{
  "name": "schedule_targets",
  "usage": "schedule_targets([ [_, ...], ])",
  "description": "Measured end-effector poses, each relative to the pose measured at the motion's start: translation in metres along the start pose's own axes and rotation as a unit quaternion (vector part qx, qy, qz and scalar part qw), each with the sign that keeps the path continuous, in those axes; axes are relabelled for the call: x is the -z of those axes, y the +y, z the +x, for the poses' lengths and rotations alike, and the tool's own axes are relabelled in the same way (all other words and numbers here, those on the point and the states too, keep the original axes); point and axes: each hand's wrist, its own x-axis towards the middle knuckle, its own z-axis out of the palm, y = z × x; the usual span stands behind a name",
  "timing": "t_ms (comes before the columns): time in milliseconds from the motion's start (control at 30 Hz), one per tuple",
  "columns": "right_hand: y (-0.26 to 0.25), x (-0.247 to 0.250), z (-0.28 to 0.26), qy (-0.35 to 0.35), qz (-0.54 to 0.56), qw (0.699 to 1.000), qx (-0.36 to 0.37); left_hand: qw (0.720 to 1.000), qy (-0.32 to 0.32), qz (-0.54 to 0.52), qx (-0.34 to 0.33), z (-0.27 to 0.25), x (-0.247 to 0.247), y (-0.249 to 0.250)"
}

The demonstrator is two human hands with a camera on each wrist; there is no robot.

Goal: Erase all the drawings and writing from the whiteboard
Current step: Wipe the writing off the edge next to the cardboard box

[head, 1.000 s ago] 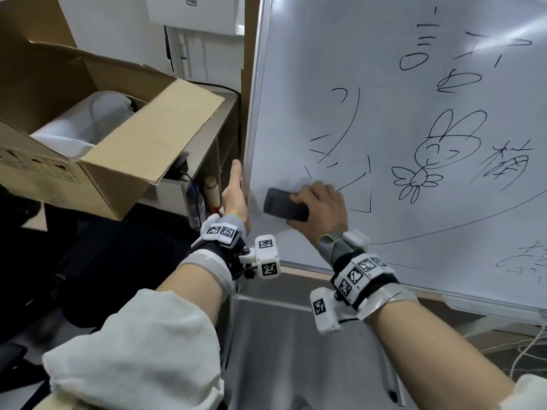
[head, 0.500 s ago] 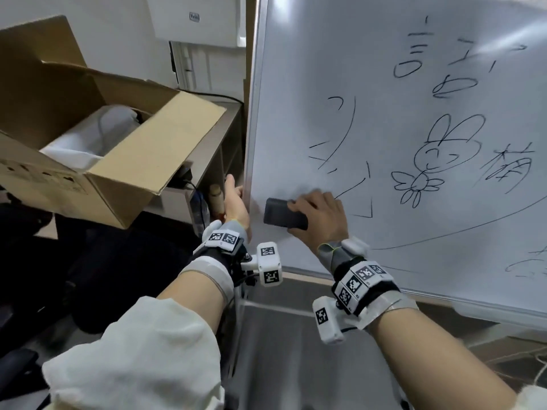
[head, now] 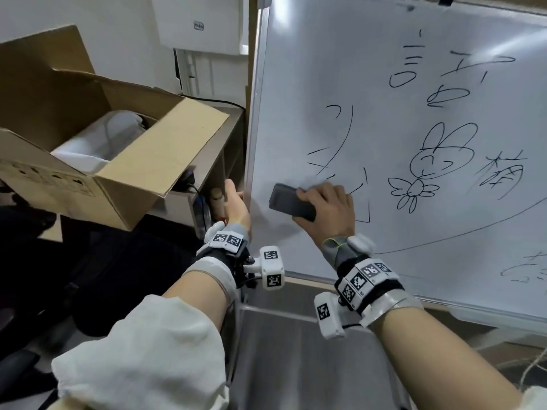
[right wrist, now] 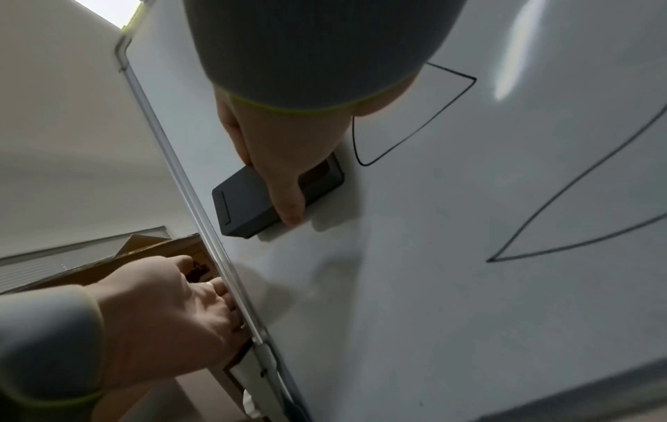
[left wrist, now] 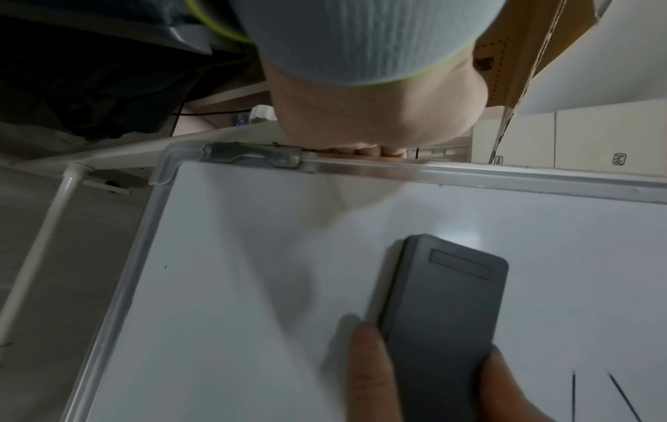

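Note:
The whiteboard (head: 310, 69) stands tilted at the right, covered with black writing, a rabbit drawing (head: 444, 155), a flower (head: 411, 190) and a long curved line (head: 473, 229). My right hand (head: 325, 208) grips a dark grey eraser (head: 288, 202) flat against the board's lower left, just below some loose strokes (head: 325, 164). In the right wrist view the eraser (right wrist: 245, 205) lies close to the board's frame. My left hand (head: 235, 205) holds the board's left edge, fingers curled behind the frame (left wrist: 361, 168).
An open cardboard box (head: 133, 161) with white wrapped contents sits on a shelf unit left of the board. A white wall unit (head: 198, 25) hangs behind. The board's white stand legs (left wrist: 39, 237) and grey floor lie below.
My right hand has slid the eraser a little down, then up toward the loose strokes. The left hand has stayed on the board's edge. The view has tilted slightly upward.

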Motion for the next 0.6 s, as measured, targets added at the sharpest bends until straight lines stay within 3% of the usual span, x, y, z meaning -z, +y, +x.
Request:
schedule_targets([
  [167, 0.003, -0.018, -0.031, -0.056, -0.012, 0.998, 0.010, 1.000, 0.017, 0.022, 0.001, 0.011, 0.000, -0.009],
  [333, 0.013, 0.021, 0.009, 0.039, 0.008, 0.999, -0.036, 0.996, 0.044, 0.082, -0.009, 0.005, -0.018, 0.026],
  [500, 0.026, 0.072, 0.064, 0.120, -0.012, 0.992, -0.046, 0.992, 0.021, 0.069, -0.104, -0.034, -0.060, 0.092],
  [600, 0.030, 0.087, 0.082, 0.162, -0.023, 0.985, -0.050, 0.989, 0.041, 0.061, -0.125, -0.033, -0.076, 0.100],
])
